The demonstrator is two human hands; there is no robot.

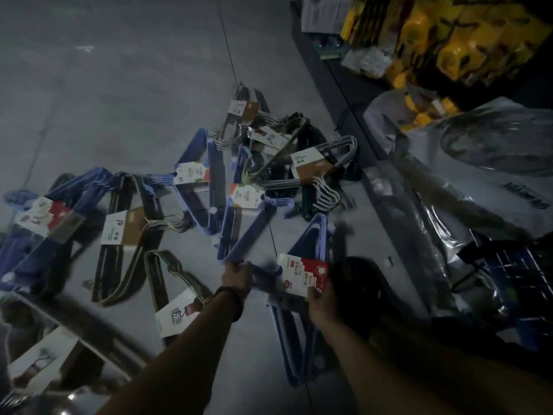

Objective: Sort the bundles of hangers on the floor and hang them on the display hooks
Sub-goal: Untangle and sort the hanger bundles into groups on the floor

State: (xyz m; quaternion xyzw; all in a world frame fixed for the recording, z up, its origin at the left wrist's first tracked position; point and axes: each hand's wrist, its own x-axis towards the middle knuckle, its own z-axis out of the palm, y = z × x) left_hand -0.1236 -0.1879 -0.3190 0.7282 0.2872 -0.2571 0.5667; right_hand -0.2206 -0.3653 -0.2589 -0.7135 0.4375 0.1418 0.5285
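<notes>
The left hand [238, 275] is curled round a blue arm of the blue hanger bundle [288, 351] lying on the floor. The right hand [321, 304] pinches its red-and-white card [302, 277] — print too blurred to read. A brown-and-white label [121, 227] shows what looks like "10", upside down. Other bundles [209, 187] sprawl over grey floor tiles [134, 85]. Yellow packs [449, 40] on the shelf are dim and cut off.

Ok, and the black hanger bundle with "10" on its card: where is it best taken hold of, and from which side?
Probably at the hooks, just right of the card, where the necks gather into one narrow bunch. Come from above: the black hanger bundle lies flat on the floor, and blue bundles crowd its left side.
</notes>
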